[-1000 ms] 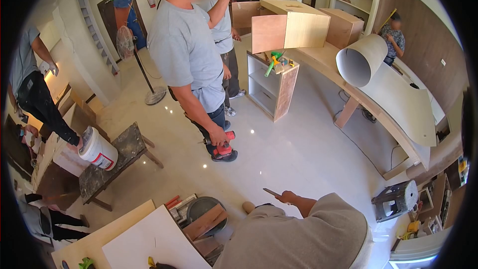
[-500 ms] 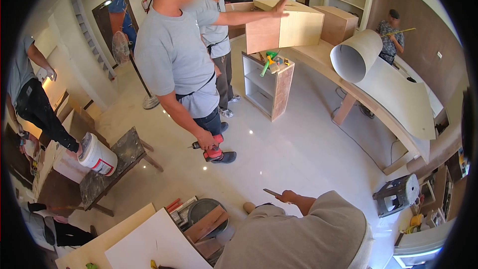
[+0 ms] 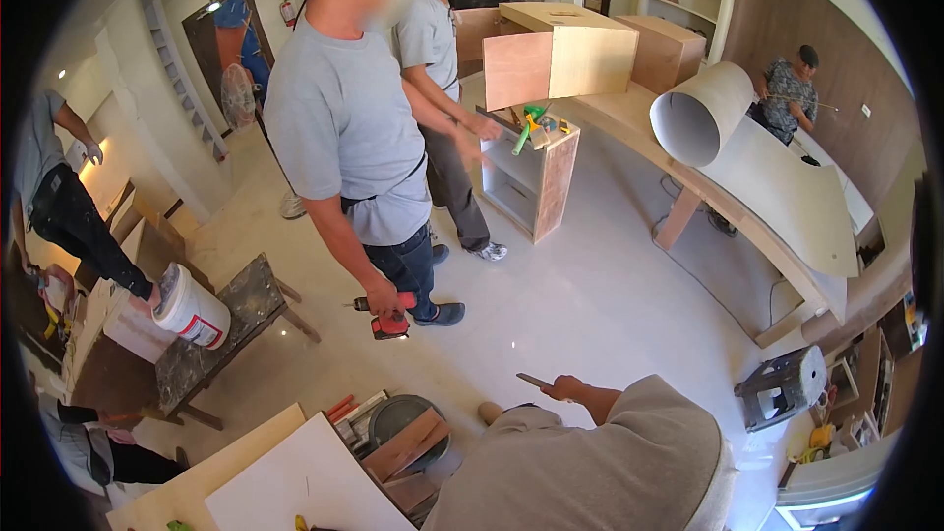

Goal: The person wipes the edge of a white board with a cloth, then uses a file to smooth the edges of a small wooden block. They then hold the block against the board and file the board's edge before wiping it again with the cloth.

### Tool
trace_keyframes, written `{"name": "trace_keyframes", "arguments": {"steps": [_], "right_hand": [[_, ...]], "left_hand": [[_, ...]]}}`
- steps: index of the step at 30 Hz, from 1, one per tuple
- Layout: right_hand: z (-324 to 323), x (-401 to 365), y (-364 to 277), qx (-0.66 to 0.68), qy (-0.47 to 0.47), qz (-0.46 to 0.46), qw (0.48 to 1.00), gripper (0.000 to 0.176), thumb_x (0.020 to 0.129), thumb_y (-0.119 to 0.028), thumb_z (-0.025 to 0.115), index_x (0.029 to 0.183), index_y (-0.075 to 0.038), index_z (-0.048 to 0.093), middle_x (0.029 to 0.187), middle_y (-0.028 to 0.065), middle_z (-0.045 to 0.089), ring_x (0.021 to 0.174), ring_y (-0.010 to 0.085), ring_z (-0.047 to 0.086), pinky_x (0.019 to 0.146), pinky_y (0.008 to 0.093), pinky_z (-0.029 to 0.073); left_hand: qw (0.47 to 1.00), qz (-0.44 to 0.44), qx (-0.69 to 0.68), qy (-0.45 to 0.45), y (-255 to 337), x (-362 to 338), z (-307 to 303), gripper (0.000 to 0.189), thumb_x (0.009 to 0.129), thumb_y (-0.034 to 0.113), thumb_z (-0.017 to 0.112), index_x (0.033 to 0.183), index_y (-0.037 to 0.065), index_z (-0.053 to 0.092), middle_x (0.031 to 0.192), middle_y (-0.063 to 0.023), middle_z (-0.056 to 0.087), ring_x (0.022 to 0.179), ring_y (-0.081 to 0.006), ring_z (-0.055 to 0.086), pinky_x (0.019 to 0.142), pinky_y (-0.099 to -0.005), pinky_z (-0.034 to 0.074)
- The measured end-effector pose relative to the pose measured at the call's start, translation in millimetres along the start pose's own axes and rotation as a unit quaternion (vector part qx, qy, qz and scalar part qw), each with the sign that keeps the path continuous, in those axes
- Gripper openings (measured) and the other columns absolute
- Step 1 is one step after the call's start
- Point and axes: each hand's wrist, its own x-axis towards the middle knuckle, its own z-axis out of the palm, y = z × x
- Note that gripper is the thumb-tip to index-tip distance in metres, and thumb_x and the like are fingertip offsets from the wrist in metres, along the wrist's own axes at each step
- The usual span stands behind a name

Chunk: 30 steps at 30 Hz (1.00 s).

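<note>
My right hand [image 3: 564, 389] is closed around a flat, narrow blade-like tool [image 3: 534, 380], which points left above the floor. I cannot make out its exact kind. The forearm reaches out of a grey sleeve [image 3: 649, 413] and bends across in front of my body. My left hand is out of view. Left of my body stands a dark round tub [image 3: 441, 452] with wooden offcuts [image 3: 404, 444] lying across it. A white panel [image 3: 305, 487] lies beside the tub at the bottom edge.
A co-worker [image 3: 344, 138] holds a red drill [image 3: 388, 316]; another person stands behind. A small cabinet [image 3: 556, 182] carries tools. Rolled sheet [image 3: 700, 113] lies on a long curved counter [image 3: 747, 197]. A black stool [image 3: 782, 388] stands right. A white bucket [image 3: 194, 307] rests on a bench [image 3: 236, 320].
The co-worker with the drill has lowered the outstretched arm, and the drill has shifted slightly left. The person behind has moved forward. At the far counter, another person has shifted right. My right hand barely moves.
</note>
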Motion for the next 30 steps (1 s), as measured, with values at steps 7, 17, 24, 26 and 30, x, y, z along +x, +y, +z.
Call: {"name": "trace_keyframes", "arguments": {"steps": [7,17,24,26,30], "right_hand": [[-12.4,-5.7,-4.9,0.001,-0.033,0.007,0.999,0.084,0.090,-0.075,0.047,0.073,0.003,0.070,0.067,0.0191,0.068,0.063,0.0353,0.069,0.065,0.0462,0.056],[-12.6,17.6,17.3,-0.096,0.002,-0.083,0.992,0.074,0.096,-0.068,0.047,0.071,-0.002,0.072,0.061,0.0144,0.067,0.065,0.0328,0.070,0.068,0.0435,0.055],[-6.6,49.1,-2.4,-0.120,-0.039,-0.137,0.982,0.074,0.096,-0.068,0.046,0.072,-0.003,0.073,0.064,0.0150,0.068,0.069,0.0337,0.071,0.070,0.0445,0.054],[-9.6,50.8,-6.4,-0.119,-0.049,-0.147,0.981,0.074,0.096,-0.068,0.046,0.072,-0.003,0.073,0.065,0.0152,0.069,0.070,0.0339,0.071,0.071,0.0447,0.054],[-13.3,53.3,-7.3,-0.116,-0.065,-0.160,0.978,0.074,0.096,-0.067,0.045,0.072,-0.004,0.073,0.066,0.0156,0.070,0.072,0.0344,0.071,0.072,0.0453,0.054]], "left_hand": [[1.000,-0.016,0.003,0.002,-25.6,-14.1,-10.0,0.027,0.100,0.021,0.049,0.101,0.002,0.068,0.114,-0.0165,0.066,0.106,-0.0284,0.057,0.096,-0.0446,0.044],[0.980,-0.171,0.049,-0.084,-12.3,-22.4,-13.0,0.046,0.098,0.026,0.053,0.137,0.001,0.054,0.145,-0.0253,0.050,0.140,-0.0424,0.039,0.121,-0.0540,0.022],[0.976,-0.185,0.022,-0.109,-2.4,-10.6,-36.9,0.048,0.098,0.028,0.054,0.137,0.000,0.052,0.145,-0.0245,0.049,0.140,-0.0405,0.038,0.121,-0.0548,0.018],[0.975,-0.187,0.020,-0.115,-0.2,-9.9,-40.4,0.048,0.098,0.028,0.054,0.137,0.000,0.052,0.145,-0.0244,0.049,0.140,-0.0406,0.039,0.121,-0.0547,0.018],[0.972,-0.195,0.025,-0.128,-0.1,-9.4,-38.4,0.050,0.099,0.030,0.052,0.140,0.001,0.050,0.149,-0.0239,0.047,0.142,-0.0403,0.037,0.122,-0.0543,0.017]]}}
